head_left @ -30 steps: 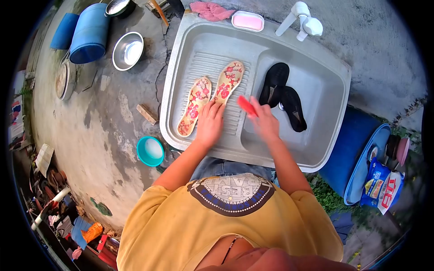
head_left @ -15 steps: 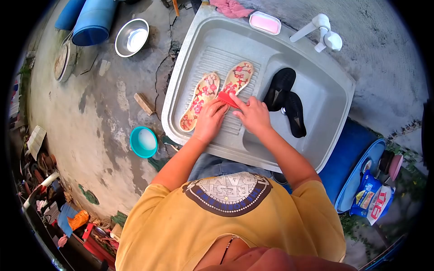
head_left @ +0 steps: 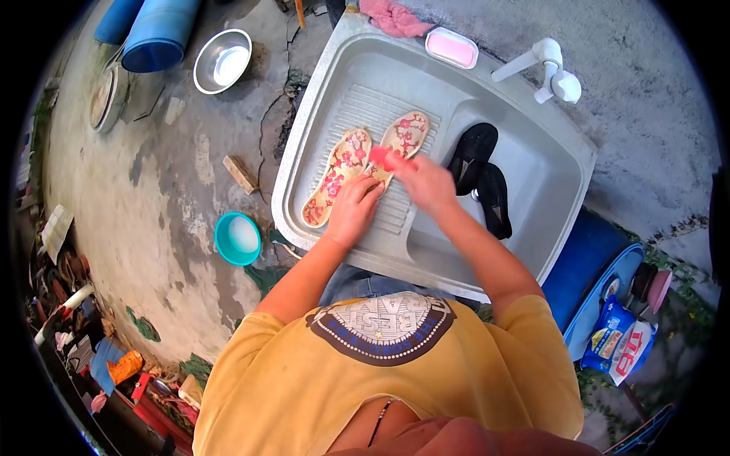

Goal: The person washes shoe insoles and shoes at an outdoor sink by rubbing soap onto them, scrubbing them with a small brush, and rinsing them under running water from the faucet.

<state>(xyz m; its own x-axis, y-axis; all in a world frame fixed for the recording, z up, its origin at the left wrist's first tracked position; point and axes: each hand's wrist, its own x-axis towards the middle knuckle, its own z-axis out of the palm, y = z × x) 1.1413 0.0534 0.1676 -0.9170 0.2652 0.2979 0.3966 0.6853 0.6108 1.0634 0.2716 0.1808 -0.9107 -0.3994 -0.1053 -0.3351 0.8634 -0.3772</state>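
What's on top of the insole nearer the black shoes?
Over the insole are the left hand, at its near end, and a red tool in the right hand. Both hide the surface beneath; the tool's underside isn't visible.

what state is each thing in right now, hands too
left hand: pressed on one insole
right hand: gripping red tool, blurred
both insoles: lying on ribbed side
black shoes: lying in smooth side
tap: no water visible
pink cloth: crumpled
soap dish: holding pink bar
teal basin: whitish inside
metal bowl: mouth up
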